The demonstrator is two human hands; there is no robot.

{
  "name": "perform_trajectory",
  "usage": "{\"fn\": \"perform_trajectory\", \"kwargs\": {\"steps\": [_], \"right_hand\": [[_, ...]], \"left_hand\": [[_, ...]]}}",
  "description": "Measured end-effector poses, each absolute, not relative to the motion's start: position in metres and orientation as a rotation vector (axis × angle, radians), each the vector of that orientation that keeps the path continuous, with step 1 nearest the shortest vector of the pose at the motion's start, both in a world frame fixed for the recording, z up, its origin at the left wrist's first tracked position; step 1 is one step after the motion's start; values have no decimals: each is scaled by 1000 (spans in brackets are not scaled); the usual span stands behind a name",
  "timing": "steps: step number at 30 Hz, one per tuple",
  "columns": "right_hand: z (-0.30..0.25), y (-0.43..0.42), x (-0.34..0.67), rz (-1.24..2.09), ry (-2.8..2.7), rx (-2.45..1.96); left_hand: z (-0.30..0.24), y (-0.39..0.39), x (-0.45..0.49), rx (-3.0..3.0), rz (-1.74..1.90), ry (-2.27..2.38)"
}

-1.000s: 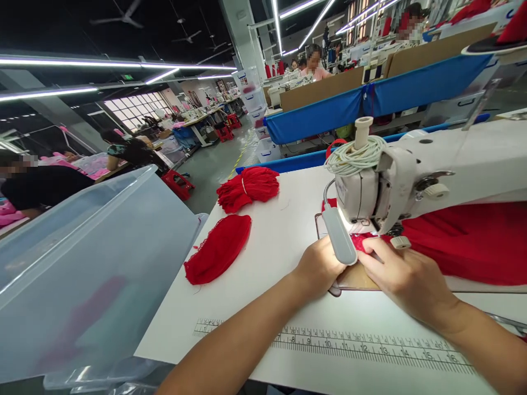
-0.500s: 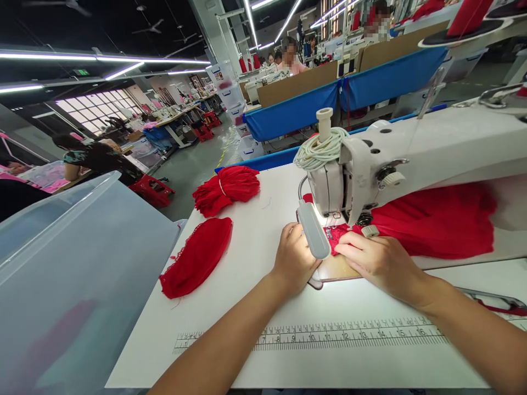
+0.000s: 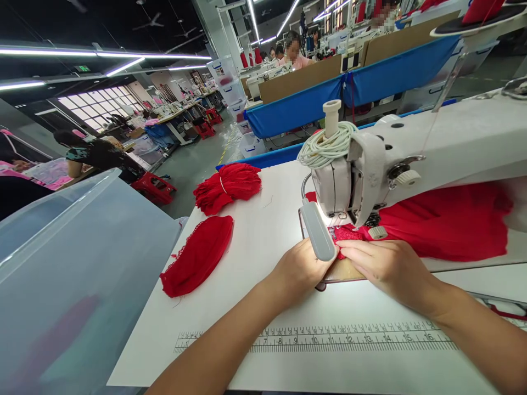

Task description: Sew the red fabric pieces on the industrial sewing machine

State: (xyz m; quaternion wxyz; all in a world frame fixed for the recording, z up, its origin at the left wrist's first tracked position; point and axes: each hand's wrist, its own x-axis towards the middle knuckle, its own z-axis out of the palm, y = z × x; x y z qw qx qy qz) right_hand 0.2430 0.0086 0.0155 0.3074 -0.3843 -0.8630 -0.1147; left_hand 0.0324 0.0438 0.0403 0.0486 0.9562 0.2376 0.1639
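Observation:
Under the needle of a white sewing machine point(image 3: 335, 189) lies a piece of red lace fabric point(image 3: 348, 233), lit by a small lamp. My right hand point(image 3: 385, 266) pinches the near edge of this lace between thumb and fingers, just right of the presser foot. My left hand point(image 3: 302, 269) is drawn in against the same edge from the left, its fingertips meeting those of the right hand. The grey lamp head point(image 3: 319, 230) hides most of the left fingers. A larger sheer red cloth point(image 3: 444, 225) spreads behind the right hand, beneath the machine arm.
On the white table point(image 3: 247, 362) lie a tied red bundle point(image 3: 228, 188) and a folded red piece point(image 3: 200, 255). A printed ruler point(image 3: 329, 340) runs along the front. At left stands a translucent plastic bin point(image 3: 102, 263). Metal scissors or snips point(image 3: 494, 300) lie partly behind my right forearm.
My left hand has slid right and slightly down, closing in on the lace edge by the right fingertips. The right hand keeps its pinch. The view has shifted slightly.

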Motion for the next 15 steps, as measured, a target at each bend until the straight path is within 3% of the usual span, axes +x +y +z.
{"fn": "perform_trajectory", "kwargs": {"steps": [15], "right_hand": [[14,7,242,-394,-2298,-1051]], "left_hand": [[45,30,26,3127,366,782]]}}
